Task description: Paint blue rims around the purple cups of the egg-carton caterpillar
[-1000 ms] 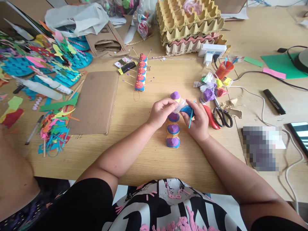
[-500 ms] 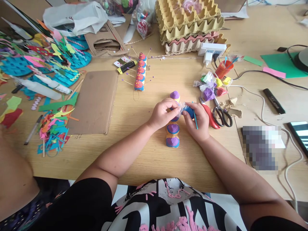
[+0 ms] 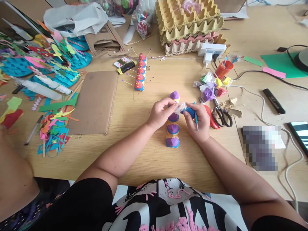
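My left hand pinches the clear plastic end of a small bag of blue clay. Fingers of my right hand close round the blue clay end, and a thin turquoise stick is held in the same hand. Beneath and between my hands a row of egg-carton bumps, coloured purple, blue and orange, lies upright on the table; its middle is partly hidden. Farther back stands a finished-looking red and blue carton caterpillar with pins sticking out of its sides.
Scissors, wrapped clay and an orange cup lie to the right. A cardboard sheet and paper scraps are left. Egg trays are stacked behind. Another person's arm shows at the left edge.
My left hand has shifted slightly left, and the clear plastic between my hands looks more stretched out. My right hand has moved very little.
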`<state>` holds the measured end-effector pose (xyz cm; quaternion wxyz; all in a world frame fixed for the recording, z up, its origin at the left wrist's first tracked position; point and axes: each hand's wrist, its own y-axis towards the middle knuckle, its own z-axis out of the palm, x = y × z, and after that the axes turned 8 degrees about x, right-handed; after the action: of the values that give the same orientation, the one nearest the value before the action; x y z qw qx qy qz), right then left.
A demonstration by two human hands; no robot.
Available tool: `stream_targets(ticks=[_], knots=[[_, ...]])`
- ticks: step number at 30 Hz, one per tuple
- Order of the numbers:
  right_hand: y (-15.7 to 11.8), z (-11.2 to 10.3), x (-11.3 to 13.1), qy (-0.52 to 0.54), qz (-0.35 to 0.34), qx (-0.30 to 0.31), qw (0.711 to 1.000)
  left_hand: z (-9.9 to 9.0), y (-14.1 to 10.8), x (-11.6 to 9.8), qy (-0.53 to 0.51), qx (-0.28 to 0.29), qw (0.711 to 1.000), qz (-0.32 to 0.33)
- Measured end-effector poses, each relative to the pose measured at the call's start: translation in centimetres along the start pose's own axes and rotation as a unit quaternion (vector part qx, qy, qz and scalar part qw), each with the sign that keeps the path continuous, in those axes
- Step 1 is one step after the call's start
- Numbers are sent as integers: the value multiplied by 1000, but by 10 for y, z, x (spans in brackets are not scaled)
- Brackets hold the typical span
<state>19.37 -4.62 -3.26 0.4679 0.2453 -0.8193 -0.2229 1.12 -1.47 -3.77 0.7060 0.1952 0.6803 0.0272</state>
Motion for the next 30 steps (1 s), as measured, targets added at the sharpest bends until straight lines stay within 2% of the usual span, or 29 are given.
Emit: stream_targets(ticks=[6,11,13,15,18,22,27,30], knots=[[-1,1,-3,21,37,1,999,4,1,1,-99,-27,993,-59],[-2,1,-6,39,57,-6,998,2,0,6,-75,-20,995,-68],[-2,1,-8,56,70,-16,996,0,1,8,-25,-22,999,-34],[-2,2,-11,75,99,-26,992,-3,1,9,49,-32,998,32],[-1,1,-16,94,135,-43,985,-7,2,8,161,-21,981,103],[2,1,-18,89,125,-49,987,-10,2,6,229,13,967,114],[3,2,-15,73,95,-42,992,-9,0,3,236,8,963,127],[2,3,-15,80,94,-43,991,-9,-1,2,255,9,954,156]])
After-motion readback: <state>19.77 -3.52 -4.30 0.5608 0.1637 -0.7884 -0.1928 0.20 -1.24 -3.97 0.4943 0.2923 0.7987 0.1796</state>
